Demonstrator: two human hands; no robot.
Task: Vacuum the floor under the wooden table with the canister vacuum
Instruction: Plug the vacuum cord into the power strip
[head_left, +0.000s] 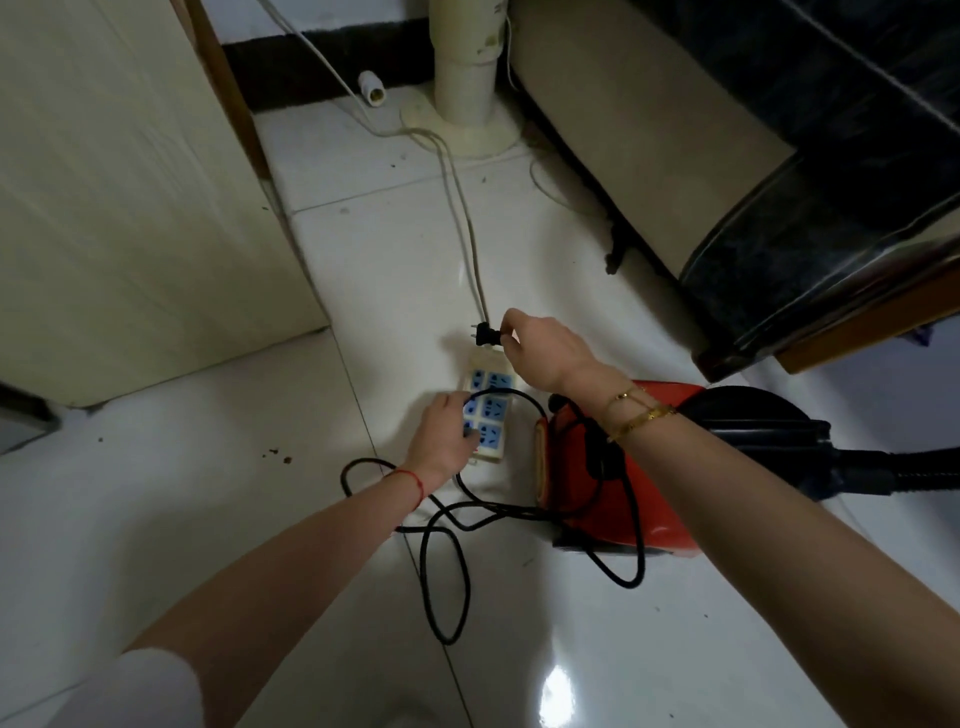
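- Progress on the task is at the power-up stage, by my reading: nothing in view suggests any vacuuming has begun.
- Right hand (540, 348) pinches the black plug (484, 334) between fingertips and thumb, prongs pointing left, held just above the far end of the power strip (488, 410); the plug is not in any socket.
- Left hand (448, 434) lies on the left side of the power strip with its fingers over the blue sockets, apparently steadying it; I cannot tell whether the fingers curl round its edge.
- Power strip lies on the white tiled floor (208, 493), with its own pale cable (462, 218) running away toward a cream pedestal (462, 78).
- Canister vacuum (613, 467), red with a dark top, sits on the floor just right of the strip, beneath the right forearm; its hose (904, 473) leaves at the right edge.
- Black cord (441, 566) lies in loose loops on the floor between the vacuum and the strip, one loop crossing the strip.
- Crumbs (278, 456) speckle the tiles to the left.
- Left to do, as I judge it: seat the plug, switch on, take up the hose and work under the wooden table, which I cannot identify with certainty here.
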